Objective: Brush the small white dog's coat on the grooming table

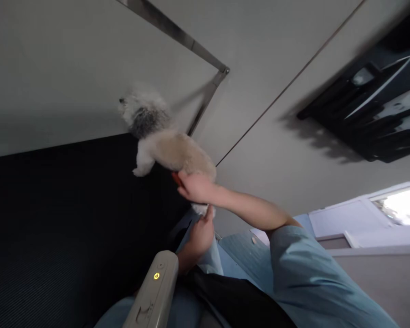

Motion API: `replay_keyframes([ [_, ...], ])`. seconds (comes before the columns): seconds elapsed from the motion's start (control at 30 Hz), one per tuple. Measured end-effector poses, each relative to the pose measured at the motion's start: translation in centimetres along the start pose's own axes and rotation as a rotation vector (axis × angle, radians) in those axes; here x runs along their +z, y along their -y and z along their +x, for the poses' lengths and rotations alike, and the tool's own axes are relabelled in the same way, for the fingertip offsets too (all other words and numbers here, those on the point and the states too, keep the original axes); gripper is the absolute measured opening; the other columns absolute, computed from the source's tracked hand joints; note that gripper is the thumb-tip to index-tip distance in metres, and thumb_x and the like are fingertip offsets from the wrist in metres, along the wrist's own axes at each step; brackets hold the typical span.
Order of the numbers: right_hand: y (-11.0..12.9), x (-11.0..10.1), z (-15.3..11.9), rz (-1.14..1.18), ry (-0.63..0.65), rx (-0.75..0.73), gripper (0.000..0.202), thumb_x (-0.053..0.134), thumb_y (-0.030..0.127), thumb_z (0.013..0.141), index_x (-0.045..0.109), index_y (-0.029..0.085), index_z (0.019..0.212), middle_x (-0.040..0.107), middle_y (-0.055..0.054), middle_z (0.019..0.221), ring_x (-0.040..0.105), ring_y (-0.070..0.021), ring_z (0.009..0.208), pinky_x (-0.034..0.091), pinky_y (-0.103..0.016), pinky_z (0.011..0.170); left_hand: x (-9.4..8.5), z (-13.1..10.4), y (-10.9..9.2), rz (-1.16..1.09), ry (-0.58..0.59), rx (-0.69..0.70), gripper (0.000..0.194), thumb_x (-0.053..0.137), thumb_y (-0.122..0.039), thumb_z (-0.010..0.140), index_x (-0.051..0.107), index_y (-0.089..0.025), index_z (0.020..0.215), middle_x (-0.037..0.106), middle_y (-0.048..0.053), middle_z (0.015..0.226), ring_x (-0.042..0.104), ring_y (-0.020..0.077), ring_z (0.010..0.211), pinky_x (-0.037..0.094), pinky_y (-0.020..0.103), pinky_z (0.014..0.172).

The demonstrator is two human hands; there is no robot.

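A small dog (181,150) with a cream back, a fluffy white head and a grey neck stands at the edge of the black table, its head turned to the left. My right hand (196,187) reaches across its hindquarters, fingers closed around an orange-red tool (176,178); most of that tool is hidden, so its kind does not show. Just below, my left hand (202,232) pinches the dog's white hind leg (200,209) near the paw, index finger stretched along it.
Black ribbed table top (54,228) fills the left. Behind the dog, a jointed metal arm (177,29) runs along the pale wall (259,41). A black hanging item (369,95) is on the right. A beige device (153,291) with a lit yellow button is close below me.
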State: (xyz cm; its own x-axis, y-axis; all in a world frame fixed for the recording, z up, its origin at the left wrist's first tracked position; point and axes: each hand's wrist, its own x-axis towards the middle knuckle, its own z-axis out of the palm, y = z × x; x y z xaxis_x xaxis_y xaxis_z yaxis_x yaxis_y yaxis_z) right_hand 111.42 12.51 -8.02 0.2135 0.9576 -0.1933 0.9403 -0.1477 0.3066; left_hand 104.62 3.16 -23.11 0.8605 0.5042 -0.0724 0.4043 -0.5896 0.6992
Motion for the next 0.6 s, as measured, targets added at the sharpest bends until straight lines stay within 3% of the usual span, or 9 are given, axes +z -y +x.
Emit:
replay_keyframes([
  [0.07,-0.1,0.0,-0.1,0.008,0.053,-0.008,0.035,0.048,0.04,0.098,0.055,0.017,0.124,0.076,-0.009,0.097,0.071,-0.0226,0.085,0.045,-0.029,0.064,0.0,-0.2,-0.1,0.002,0.006,-0.001,0.066,0.041,-0.007,0.098,0.03,-0.013,0.163,0.074,0.014,0.11,0.073,0.023,0.092,0.053,0.027,0.074],
  [0.17,-0.5,-0.2,-0.1,-0.029,-0.119,0.18,0.041,0.028,0.036,0.105,0.046,0.014,0.135,0.073,-0.015,0.112,0.071,-0.0249,0.095,0.047,-0.031,0.069,0.0,-0.3,-0.4,-0.008,0.041,-0.017,0.066,0.041,-0.009,0.099,0.029,-0.014,0.163,0.074,0.015,0.11,0.073,0.0237,0.092,0.053,0.028,0.076],
  [0.2,-0.5,-0.2,-0.2,-0.036,-0.144,0.173,0.043,0.024,0.035,0.106,0.045,0.014,0.137,0.073,-0.015,0.115,0.07,-0.0252,0.096,0.047,-0.032,0.069,0.1,-0.3,-0.4,-0.023,0.046,-0.007,0.066,0.042,-0.009,0.098,0.031,-0.014,0.163,0.074,0.015,0.11,0.073,0.0236,0.093,0.053,0.028,0.076],
  [0.3,-0.3,0.2,-0.3,-0.016,0.023,-0.068,0.034,0.045,0.04,0.1,0.057,0.02,0.124,0.076,-0.008,0.101,0.071,-0.0223,0.086,0.045,-0.03,0.065,0.3,-0.1,-0.5,-0.077,0.032,0.034,0.065,0.044,-0.007,0.096,0.037,-0.013,0.16,0.074,0.017,0.11,0.073,0.0253,0.092,0.054,0.029,0.077],
  [0.37,-0.3,0.4,0.1,0.005,0.118,-0.13,0.03,0.054,0.037,0.095,0.06,0.02,0.118,0.076,-0.006,0.095,0.07,-0.0218,0.083,0.045,-0.029,0.062,0.5,0.0,-0.4,-0.091,0.02,0.024,0.066,0.046,-0.007,0.095,0.038,-0.013,0.16,0.073,0.019,0.109,0.073,0.0284,0.091,0.055,0.032,0.075],
  [0.5,-0.5,0.2,0.9,0.01,-0.084,0.053,0.041,0.031,0.03,0.104,0.046,0.012,0.137,0.072,-0.015,0.113,0.069,-0.025,0.097,0.048,-0.032,0.074,0.5,0.0,-0.3,-0.09,0.058,-0.027,0.068,0.046,-0.01,0.096,0.033,-0.014,0.162,0.073,0.021,0.106,0.074,0.0309,0.087,0.055,0.035,0.075],
  [0.6,-0.2,0.4,0.7,0.037,0.066,-0.162,0.032,0.045,0.032,0.1,0.056,0.016,0.126,0.074,-0.01,0.104,0.069,-0.0237,0.092,0.046,-0.031,0.072,0.6,-0.3,0.3,-0.101,0.042,-0.028,0.068,0.043,-0.011,0.097,0.031,-0.016,0.163,0.073,0.02,0.111,0.074,0.0302,0.09,0.055,0.035,0.079],
])
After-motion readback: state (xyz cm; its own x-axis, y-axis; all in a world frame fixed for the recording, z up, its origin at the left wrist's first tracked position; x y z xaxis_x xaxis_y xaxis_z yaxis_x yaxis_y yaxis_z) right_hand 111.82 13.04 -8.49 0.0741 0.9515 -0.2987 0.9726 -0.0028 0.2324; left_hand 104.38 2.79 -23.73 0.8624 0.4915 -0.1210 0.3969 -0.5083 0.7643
